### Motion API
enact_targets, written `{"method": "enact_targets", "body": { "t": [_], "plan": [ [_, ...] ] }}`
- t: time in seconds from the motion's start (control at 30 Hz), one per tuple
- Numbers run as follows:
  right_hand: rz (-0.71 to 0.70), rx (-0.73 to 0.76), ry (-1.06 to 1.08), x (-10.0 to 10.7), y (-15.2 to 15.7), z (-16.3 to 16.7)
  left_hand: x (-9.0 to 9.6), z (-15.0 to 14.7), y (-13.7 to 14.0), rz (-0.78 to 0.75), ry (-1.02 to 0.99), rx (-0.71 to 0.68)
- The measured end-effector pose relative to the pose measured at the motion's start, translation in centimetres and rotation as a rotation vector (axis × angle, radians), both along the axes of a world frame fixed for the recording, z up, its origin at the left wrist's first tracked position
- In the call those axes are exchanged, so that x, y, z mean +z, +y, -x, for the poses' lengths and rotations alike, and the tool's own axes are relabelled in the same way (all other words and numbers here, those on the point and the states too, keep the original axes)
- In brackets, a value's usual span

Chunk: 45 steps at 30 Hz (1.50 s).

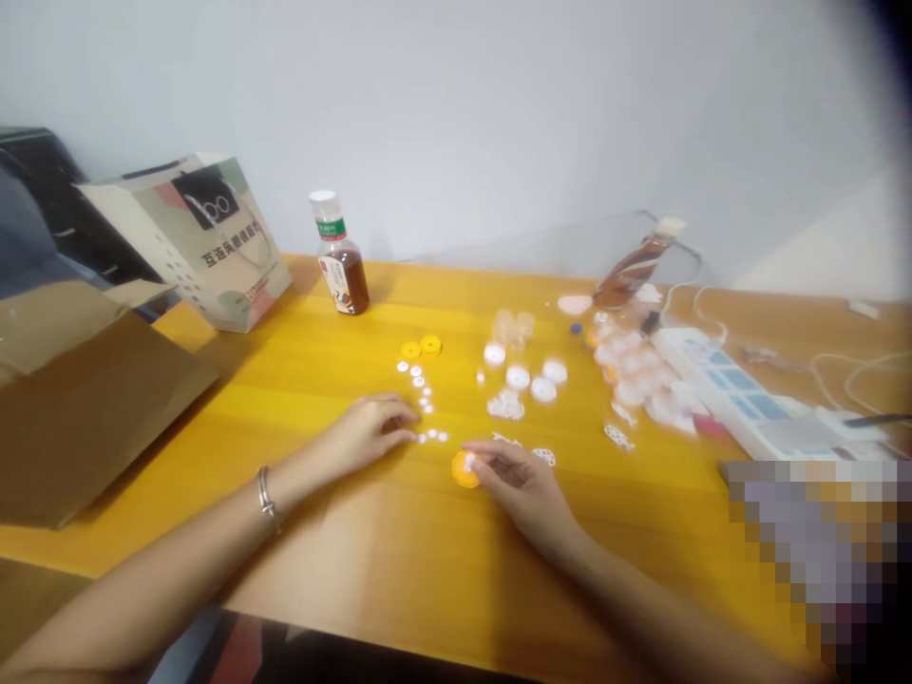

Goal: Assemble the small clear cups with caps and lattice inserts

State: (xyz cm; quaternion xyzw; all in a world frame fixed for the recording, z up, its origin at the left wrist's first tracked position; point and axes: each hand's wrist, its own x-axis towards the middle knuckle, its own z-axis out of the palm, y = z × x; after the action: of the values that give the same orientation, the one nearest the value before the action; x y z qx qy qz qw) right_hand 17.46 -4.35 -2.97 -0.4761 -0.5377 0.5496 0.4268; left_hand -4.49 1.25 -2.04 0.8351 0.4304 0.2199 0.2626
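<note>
My right hand (pixel 523 484) pinches a small white piece (pixel 469 462) at an orange round disc (pixel 465 471), the thumb and fingers closed at its right side. Whether the fingers grip the disc itself or only the white piece on it is hard to make out. My left hand (pixel 374 427), a bracelet on its wrist, rests low over the table with curved fingers and the thumb apart. Its fingertips are beside a few small white pieces (pixel 432 434). Several more white pieces (pixel 417 371) run in a line behind it, up to two yellow discs (pixel 430 345).
White round caps (pixel 518 378) and white openwork pieces (pixel 505 405) lie beyond my right hand. A power strip (pixel 727 385) with cables and a tilted bottle (pixel 637 271) are at right. Another bottle (pixel 346 275), a paper bag (pixel 235 256) and a cardboard box (pixel 106 408) stand left.
</note>
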Motion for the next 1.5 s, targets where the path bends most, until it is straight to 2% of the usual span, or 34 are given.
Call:
{"method": "enact_targets", "body": {
  "t": [0.17, 0.27, 0.53, 0.77, 1.0, 1.5],
  "plan": [
    [0.010, -0.013, 0.013, 0.1, 0.1, 0.0, -1.5, -0.8, -0.1, -0.031, 0.012, -0.040],
    [-0.006, -0.027, 0.036, 0.1, 0.0, 0.0, -1.6, -1.2, -0.3, -0.094, 0.015, -0.047],
    [0.046, -0.030, 0.045, -0.3, 0.2, -0.1, -1.3, -1.0, -0.4, -0.399, 0.316, -0.145],
    [0.075, -0.025, 0.050, -0.4, 0.3, 0.0, -0.3, -2.0, -2.5, -0.638, 0.066, -0.228],
    [0.010, -0.059, 0.089, -0.4, 0.1, 0.3, 0.6, -3.0, -3.9, -0.732, 0.063, -0.435],
    [0.049, -0.058, 0.147, -0.2, -0.2, 0.3, 0.6, -2.7, -4.0, -0.740, 0.263, -0.490]
  ]
}}
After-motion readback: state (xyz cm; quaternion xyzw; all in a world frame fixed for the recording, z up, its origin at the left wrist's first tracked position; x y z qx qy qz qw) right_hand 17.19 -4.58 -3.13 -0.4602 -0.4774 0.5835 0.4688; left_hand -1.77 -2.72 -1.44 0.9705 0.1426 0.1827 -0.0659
